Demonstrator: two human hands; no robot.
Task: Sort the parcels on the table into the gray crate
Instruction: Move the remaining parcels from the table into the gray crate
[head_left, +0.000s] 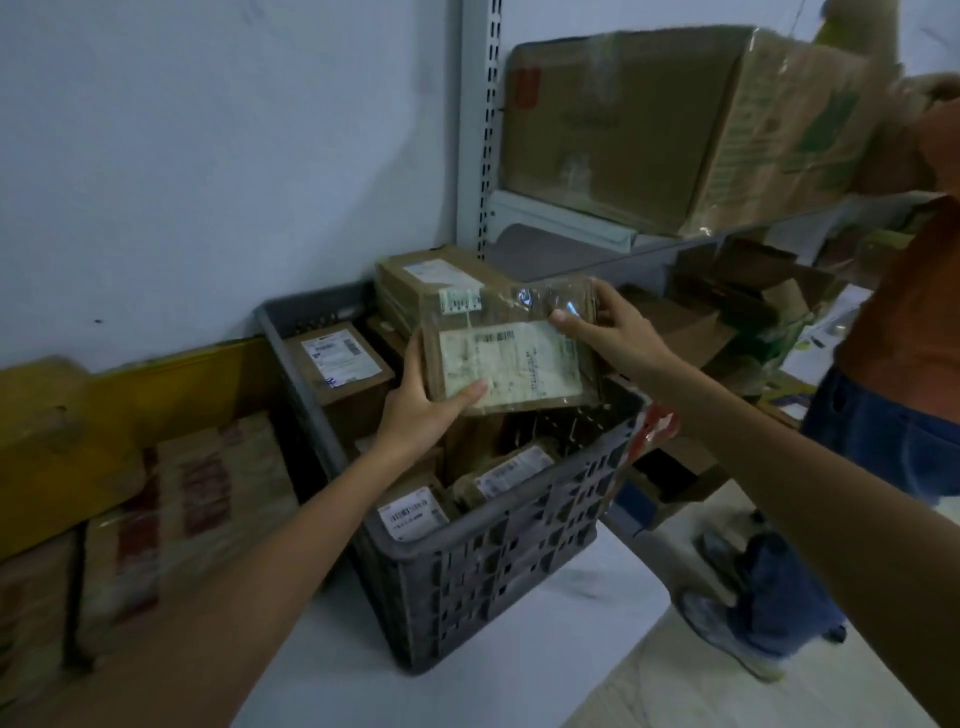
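Head view: flat brown cardboard parcel with a white shipping label and clear tape (511, 358) held above the open gray perforated plastic crate (498, 566), long axis running left to right, tilted slightly. Left hand (423, 410) clamps its lower left corner, thumb on the label face; right hand (605, 325) pinches the upper right edge. Crate directly beneath, already holding several labelled brown parcels (511, 470). Likely next: lower it in.
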